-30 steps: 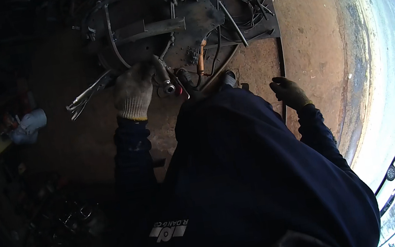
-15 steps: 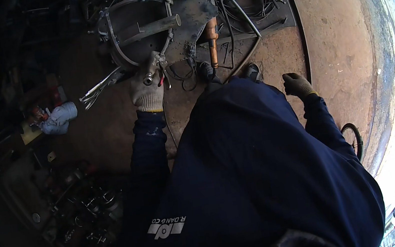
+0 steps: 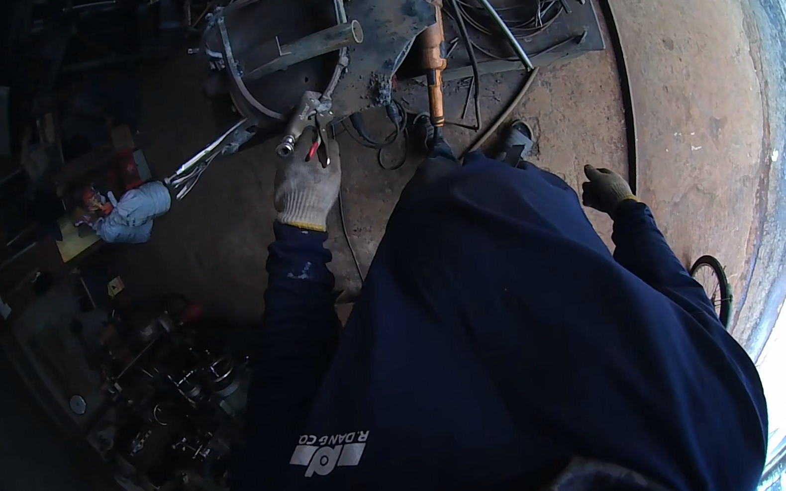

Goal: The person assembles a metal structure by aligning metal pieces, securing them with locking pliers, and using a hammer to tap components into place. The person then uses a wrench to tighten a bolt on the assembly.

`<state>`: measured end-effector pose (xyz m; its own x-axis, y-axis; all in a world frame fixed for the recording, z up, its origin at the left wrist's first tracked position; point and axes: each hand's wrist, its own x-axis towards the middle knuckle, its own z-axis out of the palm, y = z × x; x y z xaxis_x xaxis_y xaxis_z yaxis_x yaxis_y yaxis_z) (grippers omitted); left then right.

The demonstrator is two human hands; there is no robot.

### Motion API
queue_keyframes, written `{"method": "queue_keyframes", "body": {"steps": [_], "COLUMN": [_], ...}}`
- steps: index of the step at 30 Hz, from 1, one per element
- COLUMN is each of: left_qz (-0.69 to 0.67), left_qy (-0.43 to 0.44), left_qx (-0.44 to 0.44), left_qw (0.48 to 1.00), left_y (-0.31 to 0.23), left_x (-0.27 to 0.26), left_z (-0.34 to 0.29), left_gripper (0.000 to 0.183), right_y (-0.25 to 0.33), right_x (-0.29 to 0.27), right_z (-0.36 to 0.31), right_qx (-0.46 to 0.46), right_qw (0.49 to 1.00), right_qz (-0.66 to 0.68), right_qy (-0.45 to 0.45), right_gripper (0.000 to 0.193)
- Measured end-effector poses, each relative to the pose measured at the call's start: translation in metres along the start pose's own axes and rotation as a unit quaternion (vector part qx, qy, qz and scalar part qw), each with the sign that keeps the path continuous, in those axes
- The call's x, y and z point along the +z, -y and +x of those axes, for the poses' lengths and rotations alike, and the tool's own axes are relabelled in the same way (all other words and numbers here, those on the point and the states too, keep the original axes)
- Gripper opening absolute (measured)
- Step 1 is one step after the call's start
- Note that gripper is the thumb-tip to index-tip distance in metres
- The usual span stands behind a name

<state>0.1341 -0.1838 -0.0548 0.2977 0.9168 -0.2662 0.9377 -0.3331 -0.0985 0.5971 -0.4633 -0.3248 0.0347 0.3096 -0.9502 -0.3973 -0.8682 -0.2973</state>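
Note:
My left hand (image 3: pixel 307 189), in a pale knitted glove, is closed around a grey metal gun-shaped tool (image 3: pixel 304 123) with a round-ended barrel and a red part near the fingers. The glove hides its grip. Just beyond the tool lies a metal ring frame (image 3: pixel 233 67) with a pipe (image 3: pixel 310 48) across it, beside a dark cut metal plate (image 3: pixel 387 20). A thin cord (image 3: pixel 349 237) runs over the floor below the left glove. My right hand (image 3: pixel 606 187), also gloved, hangs over the floor on the right with curled fingers; nothing shows in it.
An orange tool (image 3: pixel 432 49) stands near my shoes (image 3: pixel 517 138). Behind it, a flat sheet (image 3: pixel 585 40) bears coiled cables and rods. Thin metal rods (image 3: pixel 210 159) and a grey bundle (image 3: pixel 135 213) lie left. Dark machine parts (image 3: pixel 172 387) fill the lower left; a wheel (image 3: pixel 716 289) is at right.
The whole view has shifted slightly. The tool in my left hand has tilted, its round end swinging a little left. My right hand has dropped slightly and stays curled.

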Motion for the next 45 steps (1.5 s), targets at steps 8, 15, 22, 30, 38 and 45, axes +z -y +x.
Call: {"method": "queue_keyframes", "body": {"steps": [8,15,22,30,38,45], "left_qz": [-0.214,-0.2,-0.052,-0.043,0.005,-0.027], "left_qy": [-0.063,-0.147,-0.232,-0.14,-0.089,-0.115], "left_qx": [-0.032,-0.068,0.029,0.086,0.11,0.143], "left_qw": [0.974,0.966,0.971,0.985,0.99,0.983], "left_y": [-0.019,0.026,0.044,0.067,0.077,0.074], "left_x": [0.004,0.008,-0.011,0.006,-0.005,0.003], "left_z": [-0.057,-0.063,-0.004,0.004,0.004,0.009], "left_gripper": [0.026,0.03,0.051,0.068,0.068,0.071], "right_y": [0.035,0.013,-0.098,-0.208,-0.261,-0.282], "right_x": [0.024,-0.016,-0.048,0.099,0.216,0.235], "right_z": [-0.019,0.012,0.096,0.049,-0.024,-0.026], "right_qx": [0.02,-0.022,-0.252,-0.172,-0.178,-0.241], "right_qw": [0.996,0.992,0.964,0.983,0.849,0.831], "right_qz": [0.074,0.095,-0.072,0.056,-0.486,-0.5], "right_qy": [-0.036,0.076,0.051,0.027,-0.106,-0.043], "right_gripper": [0.023,0.024,0.027,0.023,0.04,0.034]}}
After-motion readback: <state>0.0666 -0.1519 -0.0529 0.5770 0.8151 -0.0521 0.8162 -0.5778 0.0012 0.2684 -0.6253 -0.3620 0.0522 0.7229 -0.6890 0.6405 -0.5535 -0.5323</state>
